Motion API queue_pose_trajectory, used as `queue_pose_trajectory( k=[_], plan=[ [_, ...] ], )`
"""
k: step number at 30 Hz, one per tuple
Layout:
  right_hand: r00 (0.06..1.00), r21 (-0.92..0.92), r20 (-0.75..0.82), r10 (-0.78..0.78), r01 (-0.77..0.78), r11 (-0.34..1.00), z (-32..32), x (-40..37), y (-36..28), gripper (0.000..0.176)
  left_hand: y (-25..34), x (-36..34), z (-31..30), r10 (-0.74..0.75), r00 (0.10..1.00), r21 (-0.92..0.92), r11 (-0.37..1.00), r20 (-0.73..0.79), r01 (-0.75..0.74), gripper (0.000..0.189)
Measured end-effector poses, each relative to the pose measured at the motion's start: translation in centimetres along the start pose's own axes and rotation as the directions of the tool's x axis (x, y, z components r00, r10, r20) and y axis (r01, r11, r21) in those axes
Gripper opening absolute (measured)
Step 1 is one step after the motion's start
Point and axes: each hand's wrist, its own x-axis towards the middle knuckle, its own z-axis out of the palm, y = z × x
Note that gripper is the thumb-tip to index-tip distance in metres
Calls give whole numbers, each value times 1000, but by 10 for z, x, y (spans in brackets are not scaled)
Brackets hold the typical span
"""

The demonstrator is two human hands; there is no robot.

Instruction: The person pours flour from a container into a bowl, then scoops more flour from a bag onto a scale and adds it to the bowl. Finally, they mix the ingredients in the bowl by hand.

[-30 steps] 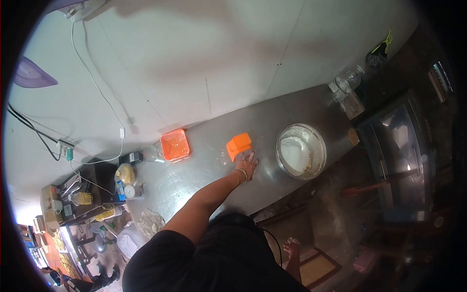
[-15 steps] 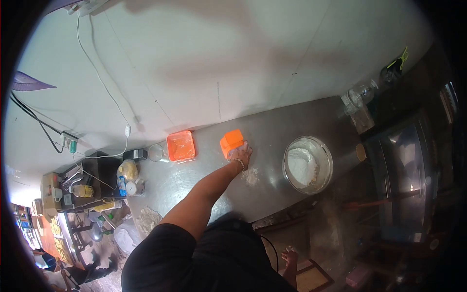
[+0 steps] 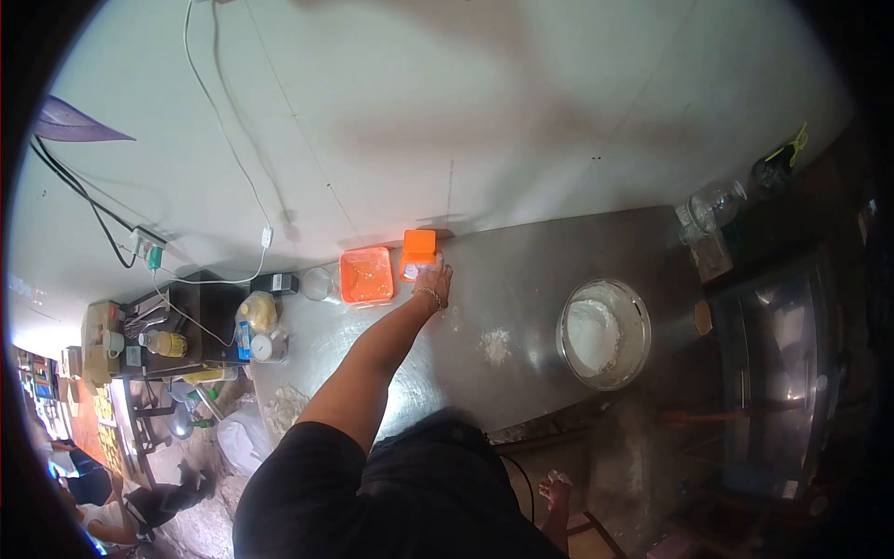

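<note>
My left hand reaches across the metal table with its fingers wrapped round the near side of a small orange square container. The container is close to the wall, just right of a shallow orange-red tray dusted with white. Down by my body, over the table's front edge, hangs my right hand, floury, fingers loosely bent and apart, with no object visible in it. A round metal bowl of white flour-like powder stands on the right of the table.
A small patch of powder lies mid-table. A glass jar, a white tub and a yellowish bag crowd the left end. Clear plastic bottles are at the far right corner. Another person is at lower left.
My left hand has moved the orange container left and back toward the wall, beside the tray. The view has shifted slightly. My right hand still hangs low.
</note>
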Motion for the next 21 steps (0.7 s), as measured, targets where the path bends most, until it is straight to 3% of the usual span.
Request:
queue_pose_trajectory(
  k=[3,6,9,12,16,19,21],
  plan=[
    [996,244,47,78,-87,966,-10,22,13,26,-4,3,1,-30,1000,-39,999,-7,30,67],
    [989,360,84,126,-148,921,-12,21,14,20,-2,7,5,-74,997,-53,996,-11,73,64],
    [998,198,40,38,-45,979,-7,12,6,19,1,9,3,-142,990,-55,988,16,142,64],
    [994,329,47,100,-110,938,-20,43,33,20,0,4,-8,-191,980,-82,977,54,195,65],
    [999,158,-32,34,-29,987,-1,-10,-7,22,-1,4,-8,-221,974,-135,965,53,226,65],
    [996,50,-82,19,-15,999,6,-26,-22,24,0,-2,-10,-214,976,-208,954,34,217,65],
    [994,32,-101,35,-32,999,10,-33,-32,26,5,-22,-12,-147,989,-236,962,-33,135,66]
  ],
)
